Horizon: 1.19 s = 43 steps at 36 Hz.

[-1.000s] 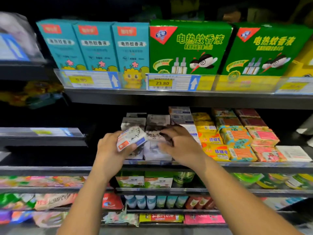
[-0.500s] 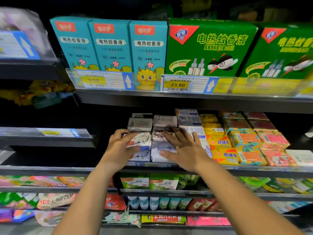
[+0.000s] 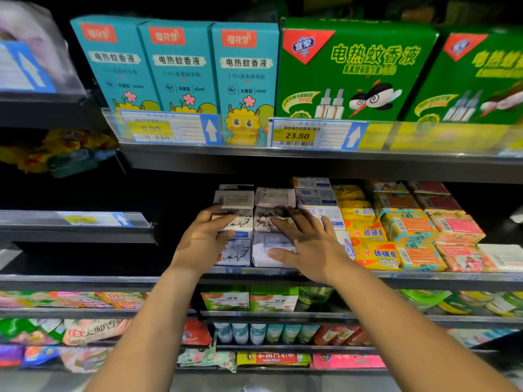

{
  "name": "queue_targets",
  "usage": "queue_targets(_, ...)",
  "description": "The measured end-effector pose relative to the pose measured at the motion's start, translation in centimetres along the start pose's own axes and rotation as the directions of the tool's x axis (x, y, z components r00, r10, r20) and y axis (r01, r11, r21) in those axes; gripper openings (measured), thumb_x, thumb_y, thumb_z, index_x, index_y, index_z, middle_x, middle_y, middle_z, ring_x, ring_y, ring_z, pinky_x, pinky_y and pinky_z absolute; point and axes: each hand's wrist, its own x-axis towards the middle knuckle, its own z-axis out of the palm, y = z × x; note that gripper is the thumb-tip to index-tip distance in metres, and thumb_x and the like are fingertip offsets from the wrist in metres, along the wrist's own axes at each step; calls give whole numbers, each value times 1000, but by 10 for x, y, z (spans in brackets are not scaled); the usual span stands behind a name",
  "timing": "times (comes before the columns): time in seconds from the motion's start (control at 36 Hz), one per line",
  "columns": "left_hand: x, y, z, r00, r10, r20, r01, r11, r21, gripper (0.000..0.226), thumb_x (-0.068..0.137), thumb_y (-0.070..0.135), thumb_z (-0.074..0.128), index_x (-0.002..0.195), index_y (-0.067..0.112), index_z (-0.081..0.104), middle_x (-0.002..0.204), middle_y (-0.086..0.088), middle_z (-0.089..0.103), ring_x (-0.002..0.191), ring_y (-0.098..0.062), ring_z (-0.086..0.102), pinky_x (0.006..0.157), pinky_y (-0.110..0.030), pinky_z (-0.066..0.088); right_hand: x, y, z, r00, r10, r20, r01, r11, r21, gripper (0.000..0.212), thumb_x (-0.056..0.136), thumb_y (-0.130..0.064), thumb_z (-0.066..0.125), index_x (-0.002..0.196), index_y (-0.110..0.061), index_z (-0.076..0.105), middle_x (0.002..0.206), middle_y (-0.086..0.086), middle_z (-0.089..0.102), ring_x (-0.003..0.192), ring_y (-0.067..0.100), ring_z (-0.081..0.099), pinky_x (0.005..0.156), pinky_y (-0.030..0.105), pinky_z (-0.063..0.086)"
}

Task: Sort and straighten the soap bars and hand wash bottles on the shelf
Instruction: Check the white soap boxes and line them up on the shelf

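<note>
Left hand (image 3: 202, 240): grip slack, fingers (image 3: 215, 219) lay along the sheep-printed soap bar (image 3: 243, 223), which was aloft a second before and now sat on its stack beneath them. Right hand (image 3: 310, 246): grip wide, flat upon the floral soap stack (image 3: 264, 222). Judged: that bar filed; squaring remained.

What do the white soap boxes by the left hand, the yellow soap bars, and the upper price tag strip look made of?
White soap boxes: probably matte cardboard, given crisp square edges and printed drawings. Yellow soap bars: apparently a glossy paper or film wrapper, with slight sheen and soft corners. Price tag strip: clear plastic; the teal box behind shows through.
</note>
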Motion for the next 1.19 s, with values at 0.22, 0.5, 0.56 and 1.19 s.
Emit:
queue_targets(0.22, -7, 8, 1, 998, 49, -26, -41, 971, 237, 40, 93, 32, 69, 131, 22, 66, 151, -3, 46, 147, -28, 24, 119, -28, 14, 2, 3, -3, 999, -44, -3, 45, 991, 124, 80, 85, -84, 36, 154, -50, 14, 167, -11, 1, 154, 20, -6, 121, 56, -8)
queue_targets(0.5, -29, 41, 25, 971, 147, 187, -207, 911, 356, 79, 87, 73, 24, 141, 25, 56, 153, -2, 44, 148, -28, 25, 122, -46, 19, -33, 48, -37, 996, 13, -87, 23, 916, 400, 41, 95, -36, 67, 135, -30, 60, 137, -11, 47, 133, 10, 42, 108, 20, 34)
queue_targets(0.56, -30, 58, 33, 970, 122, 212, -200, 895, 399, 77, 88, 71, 24, 144, 26, 52, 155, -1, 42, 148, -28, 26, 123, -46, 13, -43, 68, -41, 995, 43, -91, -9, 938, 347, 41, 95, -39, 65, 134, -31, 60, 135, -12, 46, 133, 10, 40, 110, 22, 33)
queue_targets(1.19, -14, 294, 236, 832, 93, 547, -326, 880, 345, 66, 100, 64, 35, 156, 44, 6, 163, 20, -17, 127, -14, 52, 92, -37, 52, -187, 367, -61, 860, 468, -201, -431, 879, 203, 62, 87, -35, 76, 140, -12, 54, 134, 14, 51, 126, 36, 49, 105, 44, 42)
